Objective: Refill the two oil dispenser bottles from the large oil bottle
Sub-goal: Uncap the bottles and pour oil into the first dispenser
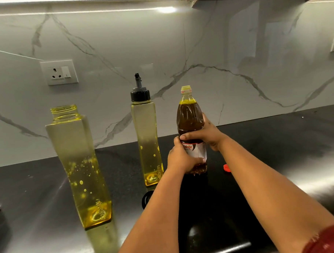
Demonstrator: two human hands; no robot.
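The large oil bottle (189, 116), full of dark amber oil and uncapped, stands upright on the dark counter (282, 148). My left hand (181, 159) grips its lower labelled part. My right hand (206, 135) wraps round its middle. A tall square dispenser bottle (79, 162) stands at the left with its neck open and only a little yellow oil at the bottom. A second dispenser bottle (146, 139) with a black pour-spout cap stands just left of the large bottle, also nearly empty.
A red cap (226, 167) lies on the counter right of the large bottle. A black cap (146, 199), partly hidden by my left forearm, lies near the front. A marble wall with a socket (59, 72) backs the counter.
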